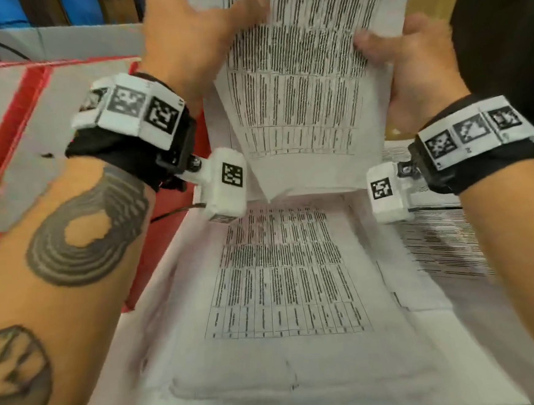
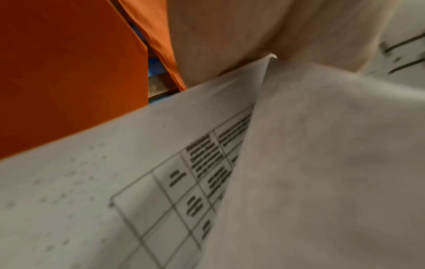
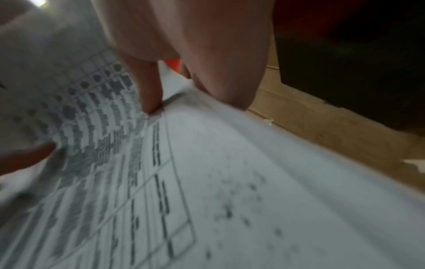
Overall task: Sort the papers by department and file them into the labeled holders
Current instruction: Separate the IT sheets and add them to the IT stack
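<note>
You cannot read any text here. The held sheet [image 1: 301, 81] and the stack [image 1: 284, 280] carry printed tables, too blurred to make out. The wristbands [image 1: 133, 107] show square coded markers, possibly tracking tags.

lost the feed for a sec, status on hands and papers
Left hand and right hand both grip the raised white printed sheets. White paper stack lies below. Nothing blocking.

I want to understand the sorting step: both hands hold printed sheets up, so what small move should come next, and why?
Probably bring the lifted sheets nearer to read the department: left hand and right hand grip them, but the print is too blurred to read.
</note>
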The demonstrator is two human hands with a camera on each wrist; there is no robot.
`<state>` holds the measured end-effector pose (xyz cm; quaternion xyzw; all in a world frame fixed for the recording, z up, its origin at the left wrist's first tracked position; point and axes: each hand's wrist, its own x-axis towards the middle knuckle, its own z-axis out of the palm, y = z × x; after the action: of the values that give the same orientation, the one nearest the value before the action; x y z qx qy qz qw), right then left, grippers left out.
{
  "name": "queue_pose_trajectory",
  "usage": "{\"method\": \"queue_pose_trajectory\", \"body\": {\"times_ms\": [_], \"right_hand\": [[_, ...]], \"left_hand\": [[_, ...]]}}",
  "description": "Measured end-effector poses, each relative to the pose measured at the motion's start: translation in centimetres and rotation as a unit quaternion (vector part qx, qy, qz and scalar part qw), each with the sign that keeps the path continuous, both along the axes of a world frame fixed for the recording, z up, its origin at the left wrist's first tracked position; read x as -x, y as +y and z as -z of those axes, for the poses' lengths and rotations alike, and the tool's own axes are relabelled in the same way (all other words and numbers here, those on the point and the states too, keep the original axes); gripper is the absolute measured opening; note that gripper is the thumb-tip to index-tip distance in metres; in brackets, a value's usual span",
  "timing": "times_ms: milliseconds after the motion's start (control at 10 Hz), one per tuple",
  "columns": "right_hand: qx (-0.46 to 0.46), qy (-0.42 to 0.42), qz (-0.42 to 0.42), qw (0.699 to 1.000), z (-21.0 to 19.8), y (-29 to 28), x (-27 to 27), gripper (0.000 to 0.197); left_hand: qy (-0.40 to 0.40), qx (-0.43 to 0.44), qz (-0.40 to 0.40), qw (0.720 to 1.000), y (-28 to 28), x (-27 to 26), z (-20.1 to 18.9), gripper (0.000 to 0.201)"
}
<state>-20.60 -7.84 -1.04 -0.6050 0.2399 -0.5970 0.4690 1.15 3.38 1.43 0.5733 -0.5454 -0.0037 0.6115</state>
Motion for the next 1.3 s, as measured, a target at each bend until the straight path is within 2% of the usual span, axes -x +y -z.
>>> {"method": "queue_pose_trajectory", "body": {"times_ms": [100, 200, 300, 400, 500, 600, 700, 800, 1000, 1100, 1200, 1300], "right_hand": [[0.003, -0.021, 0.02, 1.0, -0.6, 0.8, 0.1, 0.04], [0.009, 0.063, 0.045, 0.997, 0.2, 1.4, 0.6, 0.018], [0.007, 0.102, 0.07, 0.992, 2.2, 1.5, 0.4, 0.018], [0.031, 0.104, 0.099, 0.989, 2.4, 1.8, -0.5, 0.02], [0.07, 0.088, 0.11, 0.988, 0.4, 1.9, -1.2, 0.025], [0.063, 0.046, 0.063, 0.995, -0.7, 1.7, -1.2, 0.04], [0.039, 0.055, 0.039, 0.997, 0.7, 1.9, -1.4, 0.052], [0.046, 0.077, 0.039, 0.995, 2.3, 1.9, -2.0, 0.041], [0.075, 0.056, 0.069, 0.993, 0.1, 2.0, -2.4, 0.033], [0.051, 0.06, 0.066, 0.995, 1.3, 1.6, -2.2, 0.043], [0.036, 0.083, 0.072, 0.993, 3.2, 1.3, -2.5, 0.039], [0.035, 0.071, 0.08, 0.994, 2.6, 1.1, -2.6, 0.034]], "left_hand": [[0.051, 0.042, 0.025, 0.998, -0.8, 0.2, -0.2, 0.047], [0.033, 0.044, 0.018, 0.998, -2.2, -0.9, 1.3, 0.046], [-0.005, -0.02, -0.044, 0.999, -3.0, -1.1, 3.6, 0.047], [0.003, -0.021, -0.045, 0.999, -3.1, -0.4, 4.3, 0.069], [0.042, 0.055, 0.015, 0.997, -2.9, 0.2, 2.4, 0.033], [0.058, 0.111, 0.042, 0.991, -1.9, 0.1, 1.4, 0.017], [0.115, 0.068, 0.102, 0.986, -1.8, -0.7, 3.3, 0.011], [0.147, 0.059, 0.135, 0.978, -1.5, -0.9, 5.2, 0.025], [0.124, 0.071, 0.117, 0.983, -1.3, -0.9, 2.6, 0.022], [0.129, 0.019, 0.119, 0.984, -1.7, -1.5, 3.9, 0.027], [0.148, 0.002, 0.13, 0.98, -1.9, -1.3, 6.0, 0.025], [0.161, 0.019, 0.135, 0.978, -1.9, -1.3, 5.1, 0.03]]}}
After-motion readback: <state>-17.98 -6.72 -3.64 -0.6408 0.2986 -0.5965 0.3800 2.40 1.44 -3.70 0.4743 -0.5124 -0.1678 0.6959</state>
